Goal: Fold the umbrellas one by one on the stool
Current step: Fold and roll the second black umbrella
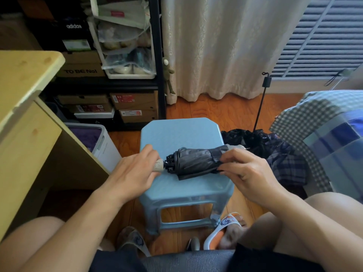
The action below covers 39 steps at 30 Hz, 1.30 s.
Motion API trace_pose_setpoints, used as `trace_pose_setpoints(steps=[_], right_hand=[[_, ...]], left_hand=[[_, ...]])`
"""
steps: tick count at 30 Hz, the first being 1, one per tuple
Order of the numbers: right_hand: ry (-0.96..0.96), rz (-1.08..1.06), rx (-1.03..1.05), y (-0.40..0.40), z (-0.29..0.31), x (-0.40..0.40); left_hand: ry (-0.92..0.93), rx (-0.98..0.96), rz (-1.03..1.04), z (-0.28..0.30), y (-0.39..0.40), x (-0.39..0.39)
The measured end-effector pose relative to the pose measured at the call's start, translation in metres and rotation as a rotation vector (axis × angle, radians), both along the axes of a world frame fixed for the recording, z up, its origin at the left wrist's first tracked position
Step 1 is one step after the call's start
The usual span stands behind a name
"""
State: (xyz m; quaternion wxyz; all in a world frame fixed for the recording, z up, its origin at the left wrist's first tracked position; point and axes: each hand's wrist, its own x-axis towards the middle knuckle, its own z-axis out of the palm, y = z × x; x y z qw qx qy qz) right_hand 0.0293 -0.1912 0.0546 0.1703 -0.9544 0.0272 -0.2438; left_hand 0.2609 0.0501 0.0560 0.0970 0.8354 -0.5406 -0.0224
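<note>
A folded black umbrella (196, 160) with a beige handle (158, 166) lies across the light blue plastic stool (180, 132). My left hand (135, 170) grips the handle at the umbrella's left end. My right hand (248, 171) pinches the black canopy fabric near the umbrella's right end. To the right of the stool, on the floor, lies another dark umbrella (261, 142) with crumpled canopy and its thin black shaft (260, 107) sticking up.
A wooden desk (25, 99) stands at the left with a white storage bin (100, 142) beside it. Shelves of shoe boxes (133, 107) are behind the stool. A checked blanket on a bed (318, 130) is at the right. My feet in slippers (225, 230) rest under the stool.
</note>
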Motion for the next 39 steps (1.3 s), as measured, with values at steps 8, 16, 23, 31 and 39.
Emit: trace_pose_setpoints(steps=[8, 16, 23, 31, 39], right_hand=[[0.053, -0.013, 0.115, -0.007, -0.004, -0.005], [0.012, -0.026, -0.047, -0.005, 0.000, 0.001], [-0.001, -0.157, 0.293, -0.004, -0.006, -0.001], [0.051, -0.228, 0.352, -0.008, -0.006, 0.006], [0.096, -0.384, 0.394, -0.001, -0.004, 0.022]], left_hand=[[-0.139, -0.098, -0.010, -0.017, -0.004, -0.008], [-0.203, -0.156, 0.012, -0.031, -0.009, -0.013], [-0.306, -0.273, 0.075, -0.036, -0.009, -0.016], [-0.342, -0.301, 0.067, -0.040, -0.013, -0.018], [-0.333, -0.307, 0.085, -0.043, -0.016, -0.018]])
